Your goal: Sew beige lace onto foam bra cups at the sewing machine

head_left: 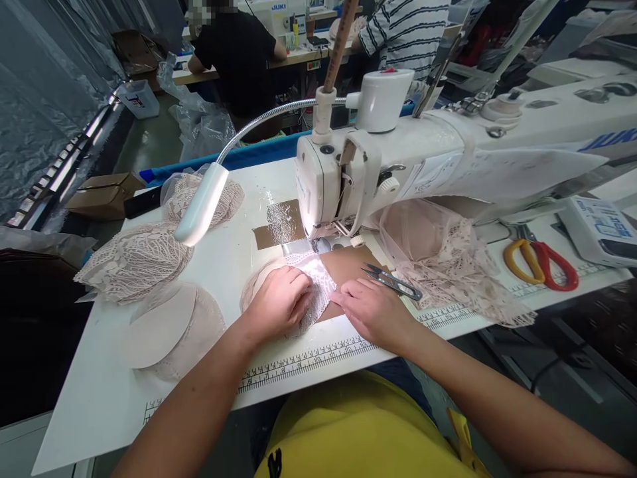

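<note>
A beige cup piece with white-looking lace lies under the needle end of the sewing machine. My left hand is closed on the lace, its fingers curled and their tips partly hidden. At the lace's right edge, my right hand pinches the border between thumb and fingers. Just beyond the right hand's knuckles are dark thread snips, on or above a brown patch of the machine bed; whether the hand touches them I cannot tell.
Lace cups and plain beige cups lie at left. More lace fabric sits beneath the machine arm, near scissors. A lamp hangs over the table. A printed ruler runs along the front edge. Two people sit beyond.
</note>
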`<state>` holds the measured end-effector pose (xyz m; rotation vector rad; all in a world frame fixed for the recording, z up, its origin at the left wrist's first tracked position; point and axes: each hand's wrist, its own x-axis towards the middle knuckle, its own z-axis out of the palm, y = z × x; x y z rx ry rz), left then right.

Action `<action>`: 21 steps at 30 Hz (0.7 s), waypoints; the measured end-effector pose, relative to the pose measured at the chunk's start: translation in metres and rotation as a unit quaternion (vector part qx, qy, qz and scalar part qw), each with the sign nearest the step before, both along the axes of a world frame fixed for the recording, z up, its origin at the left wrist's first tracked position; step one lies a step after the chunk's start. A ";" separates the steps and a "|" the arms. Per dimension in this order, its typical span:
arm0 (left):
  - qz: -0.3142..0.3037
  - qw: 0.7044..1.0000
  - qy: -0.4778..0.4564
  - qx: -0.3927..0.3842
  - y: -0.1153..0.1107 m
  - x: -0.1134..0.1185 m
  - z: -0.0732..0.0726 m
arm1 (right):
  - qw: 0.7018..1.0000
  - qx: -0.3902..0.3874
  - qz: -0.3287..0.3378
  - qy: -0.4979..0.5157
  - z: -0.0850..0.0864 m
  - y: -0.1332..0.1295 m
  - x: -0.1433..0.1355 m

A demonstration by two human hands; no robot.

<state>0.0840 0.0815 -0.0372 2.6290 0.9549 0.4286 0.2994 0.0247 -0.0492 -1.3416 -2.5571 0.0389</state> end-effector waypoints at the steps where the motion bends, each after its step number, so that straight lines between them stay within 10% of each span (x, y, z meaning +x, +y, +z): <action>1: -0.008 1.000 0.007 0.011 -0.001 0.000 -0.001 | 1.000 0.002 0.001 0.005 -0.001 -0.001 0.001; 21: -0.042 0.995 0.036 0.080 -0.013 0.015 -0.009 | 0.995 0.010 0.009 0.103 -0.004 -0.002 0.007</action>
